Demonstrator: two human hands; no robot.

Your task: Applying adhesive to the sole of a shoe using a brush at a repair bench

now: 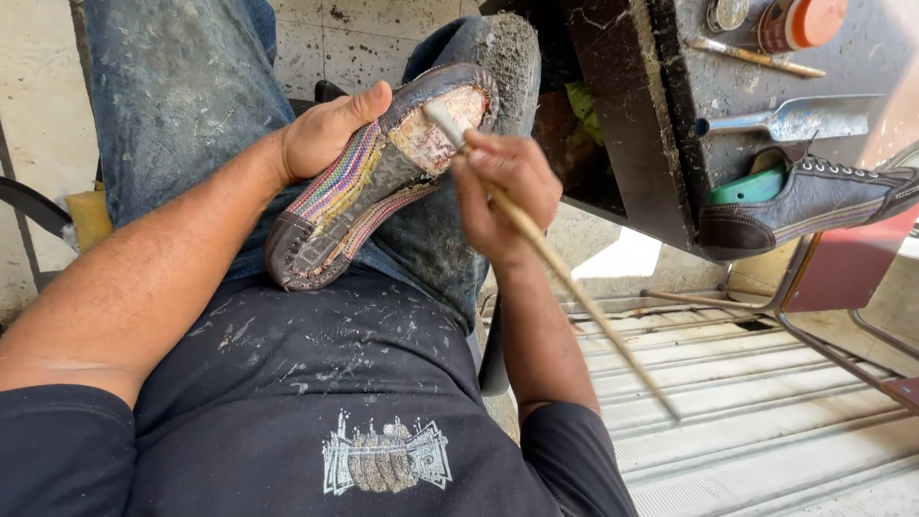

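Head view: my left hand (325, 134) clamps the upturned shoe (378, 177) on my knee, right hand (507, 182) pinching the brush (536, 239) at its heel; a slip could smear glue onto the striped upper.

Open room right of the knee above the slatted floor (766, 412); cluttered dark bench (670, 144) close ahead

Bright daylight, hard sun from upper right. Floor patch (622, 258) under the workbench (670, 124) is blown out, ribbed metal floor (766, 412) near clipping. Dark shirt (316, 383) and lap in open shade, detail readable. Focus sharp mid-frame; slight softness on the brush handle (593, 306). Wide-angle stretch at edges, forearms bowed
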